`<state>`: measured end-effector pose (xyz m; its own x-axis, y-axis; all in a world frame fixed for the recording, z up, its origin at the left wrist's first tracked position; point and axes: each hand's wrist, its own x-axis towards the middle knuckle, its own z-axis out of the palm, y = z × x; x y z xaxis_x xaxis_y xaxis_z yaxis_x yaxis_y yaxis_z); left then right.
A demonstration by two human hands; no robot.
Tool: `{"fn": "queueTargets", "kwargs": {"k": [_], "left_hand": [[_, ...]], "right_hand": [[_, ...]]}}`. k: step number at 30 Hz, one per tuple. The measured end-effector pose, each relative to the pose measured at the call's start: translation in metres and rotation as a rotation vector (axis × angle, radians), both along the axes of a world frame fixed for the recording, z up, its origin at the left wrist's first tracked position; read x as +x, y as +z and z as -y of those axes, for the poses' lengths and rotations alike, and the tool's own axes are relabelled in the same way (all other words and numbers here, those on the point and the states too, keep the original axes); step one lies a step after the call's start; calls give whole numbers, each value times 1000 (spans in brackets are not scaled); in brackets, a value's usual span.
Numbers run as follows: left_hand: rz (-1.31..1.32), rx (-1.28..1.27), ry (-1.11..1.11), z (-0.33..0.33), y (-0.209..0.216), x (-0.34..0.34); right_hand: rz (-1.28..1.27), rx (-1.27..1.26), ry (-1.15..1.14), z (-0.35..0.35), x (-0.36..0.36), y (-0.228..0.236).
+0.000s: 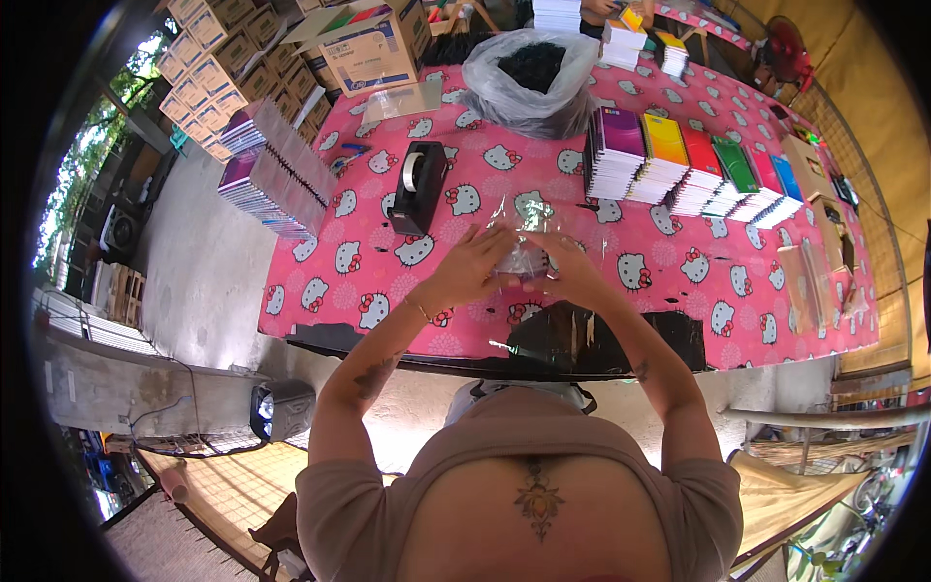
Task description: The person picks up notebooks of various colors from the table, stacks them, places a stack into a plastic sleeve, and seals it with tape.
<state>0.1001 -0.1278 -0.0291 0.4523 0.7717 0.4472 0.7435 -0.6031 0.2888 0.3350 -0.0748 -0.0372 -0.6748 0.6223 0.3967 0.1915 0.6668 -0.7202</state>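
Note:
Near the front of the pink table, both my hands meet over a crumpled clear plastic wrapper (531,211). My left hand (473,264) bends its fingers over the plastic's left side, thumb lower down. Facing it, my right hand (567,270) holds the right side in the same way. Between the palms lies something pale with a dark edge, mostly covered by fingers and glare; its kind cannot be made out. A black tape dispenser (419,189) with a roll of tape stands just beyond my left hand.
Stacked spiral notebooks (618,155) in several colours line the right. Plastic-covered notebooks (276,179) stand at the left edge. A plastic bag (485,82) with black contents sits at the back, beside an opened carton (373,53). Clear sleeves (807,286) lie far right.

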Motion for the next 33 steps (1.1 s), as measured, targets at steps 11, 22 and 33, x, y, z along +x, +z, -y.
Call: {"fn": "queueTargets", "kwargs": {"k": [11, 22, 33], "left_hand": [[277, -438, 62, -28, 14, 2], [590, -833, 126, -59, -23, -8], [1210, -796, 676, -50, -62, -196]], "right_hand": [[-57, -159, -213, 11, -15, -15], [-431, -715, -277, -1, -25, -44], [-539, -777, -326, 6, -37, -50]]}}
